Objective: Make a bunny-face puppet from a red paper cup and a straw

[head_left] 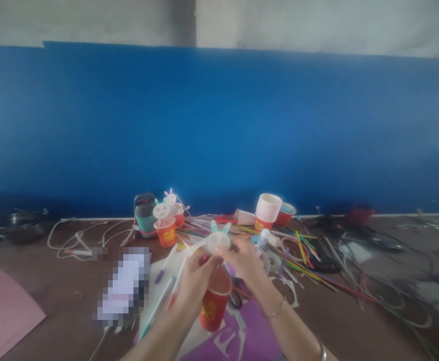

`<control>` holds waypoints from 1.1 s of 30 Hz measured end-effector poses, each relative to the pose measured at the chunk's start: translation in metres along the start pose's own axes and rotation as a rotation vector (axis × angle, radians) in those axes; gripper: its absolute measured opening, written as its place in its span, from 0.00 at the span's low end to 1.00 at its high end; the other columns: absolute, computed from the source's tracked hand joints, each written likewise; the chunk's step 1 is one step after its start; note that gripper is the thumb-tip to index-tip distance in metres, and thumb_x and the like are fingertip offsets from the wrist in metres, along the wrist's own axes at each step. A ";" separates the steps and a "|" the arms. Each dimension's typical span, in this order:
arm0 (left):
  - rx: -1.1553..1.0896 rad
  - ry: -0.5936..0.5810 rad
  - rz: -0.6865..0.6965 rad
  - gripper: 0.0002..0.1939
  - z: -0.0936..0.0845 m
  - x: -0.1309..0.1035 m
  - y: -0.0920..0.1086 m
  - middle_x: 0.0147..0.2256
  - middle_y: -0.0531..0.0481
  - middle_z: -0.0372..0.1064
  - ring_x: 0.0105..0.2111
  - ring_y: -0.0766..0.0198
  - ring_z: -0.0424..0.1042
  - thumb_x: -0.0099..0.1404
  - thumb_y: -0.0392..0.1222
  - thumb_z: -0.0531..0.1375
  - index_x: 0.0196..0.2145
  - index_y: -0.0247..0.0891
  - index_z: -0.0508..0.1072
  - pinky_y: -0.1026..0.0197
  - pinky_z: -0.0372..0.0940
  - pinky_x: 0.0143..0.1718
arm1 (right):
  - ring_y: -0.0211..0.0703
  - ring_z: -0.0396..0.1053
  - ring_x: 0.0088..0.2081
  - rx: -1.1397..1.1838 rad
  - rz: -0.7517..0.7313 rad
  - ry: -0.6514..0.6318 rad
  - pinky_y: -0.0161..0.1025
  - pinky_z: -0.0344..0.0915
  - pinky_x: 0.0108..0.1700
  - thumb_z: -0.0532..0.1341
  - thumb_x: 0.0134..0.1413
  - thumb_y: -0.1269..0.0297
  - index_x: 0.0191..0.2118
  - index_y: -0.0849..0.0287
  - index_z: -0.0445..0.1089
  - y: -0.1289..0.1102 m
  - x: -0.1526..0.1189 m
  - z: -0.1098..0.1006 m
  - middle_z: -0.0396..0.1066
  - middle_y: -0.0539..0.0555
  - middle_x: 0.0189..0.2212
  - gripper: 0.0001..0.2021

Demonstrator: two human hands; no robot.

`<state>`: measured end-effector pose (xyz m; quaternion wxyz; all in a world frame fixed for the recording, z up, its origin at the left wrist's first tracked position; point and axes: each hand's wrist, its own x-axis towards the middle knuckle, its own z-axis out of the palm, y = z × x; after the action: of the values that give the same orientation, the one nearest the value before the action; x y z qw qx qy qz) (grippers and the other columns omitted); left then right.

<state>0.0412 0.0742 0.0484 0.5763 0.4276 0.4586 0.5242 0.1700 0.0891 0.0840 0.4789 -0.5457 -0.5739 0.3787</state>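
Rabbit face [218, 242] in both hands [200, 268] [244, 258]

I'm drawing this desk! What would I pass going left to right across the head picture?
Pink paper → phone → leftmost cup → held bunny face → cup stack.

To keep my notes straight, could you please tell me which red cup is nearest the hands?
The red cup between the forearms, just below the left hand and right hand; the other red cups sit farther back.
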 end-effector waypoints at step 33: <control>-0.071 -0.022 -0.004 0.16 0.001 0.002 -0.001 0.21 0.55 0.64 0.22 0.68 0.62 0.52 0.52 0.67 0.23 0.36 0.71 0.66 0.56 0.26 | 0.42 0.68 0.28 0.006 0.069 -0.133 0.35 0.61 0.29 0.63 0.44 0.58 0.27 0.62 0.74 0.001 0.001 -0.004 0.73 0.53 0.24 0.11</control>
<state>0.0425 0.0756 0.0478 0.5973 0.4116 0.4341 0.5342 0.1745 0.0898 0.0844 0.4280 -0.5373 -0.5840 0.4324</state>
